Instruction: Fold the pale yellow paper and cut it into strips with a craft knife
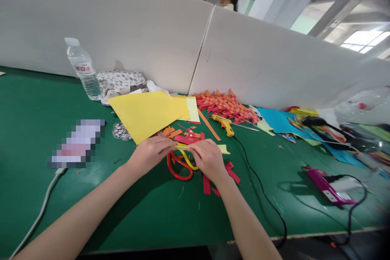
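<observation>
Cropped forearms (pixel 100 199) lead to left grip (pixel 150 155) and right grip (pixel 209 157), both pinching a pale strip (pixel 183 147) (mostly hidden).

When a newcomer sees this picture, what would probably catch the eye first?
Probably the large yellow sheet, bright against the green table beyond the left hand. Next comes the red-orange heap to its right, at the foot of the white partition. The yellow glue gun lies just in front of that heap.

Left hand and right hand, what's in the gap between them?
A narrow yellowish strip, pinched by the left hand and the right hand, spans the gap in the head view.
</observation>
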`<state>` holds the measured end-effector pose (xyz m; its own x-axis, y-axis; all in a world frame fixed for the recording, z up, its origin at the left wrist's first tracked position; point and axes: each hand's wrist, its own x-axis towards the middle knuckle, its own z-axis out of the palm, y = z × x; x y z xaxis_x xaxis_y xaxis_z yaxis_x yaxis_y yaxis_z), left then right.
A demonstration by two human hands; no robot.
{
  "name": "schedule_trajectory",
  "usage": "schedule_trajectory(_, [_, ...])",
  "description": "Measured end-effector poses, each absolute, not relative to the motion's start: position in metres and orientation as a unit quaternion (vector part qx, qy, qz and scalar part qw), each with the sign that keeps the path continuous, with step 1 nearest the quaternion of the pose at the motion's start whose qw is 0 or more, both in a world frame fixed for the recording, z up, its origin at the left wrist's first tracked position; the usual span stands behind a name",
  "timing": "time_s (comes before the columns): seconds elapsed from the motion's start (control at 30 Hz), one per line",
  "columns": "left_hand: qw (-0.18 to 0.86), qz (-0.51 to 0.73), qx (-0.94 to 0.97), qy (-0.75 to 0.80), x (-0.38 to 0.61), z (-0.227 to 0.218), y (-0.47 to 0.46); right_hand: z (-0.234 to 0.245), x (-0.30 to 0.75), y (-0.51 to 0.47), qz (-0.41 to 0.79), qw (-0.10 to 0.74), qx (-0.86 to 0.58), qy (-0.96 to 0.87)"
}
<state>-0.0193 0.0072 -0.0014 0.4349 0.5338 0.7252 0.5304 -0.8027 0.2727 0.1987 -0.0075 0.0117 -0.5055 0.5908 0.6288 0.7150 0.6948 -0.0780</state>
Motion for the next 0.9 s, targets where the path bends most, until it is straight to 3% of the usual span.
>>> schedule_trajectory(0.3, [0.072,0.371,0.839,0.392,-0.026,-0.006,0.011,0.01,0.201,-0.007,-0.127,0.292,-0.387,-0.865])
schedule_trajectory(0.6, [-0.067,0.34,0.871,0.347,-0.02,-0.002,0.005,0.011,0.188,-0.012,-0.158,0.255,-0.372,-0.878])
schedule_trajectory(0.9, [-0.124,0.277,0.898,0.32,-0.015,0.002,0.002,0.007,0.181,-0.013,-0.161,0.251,-0.355,-0.886])
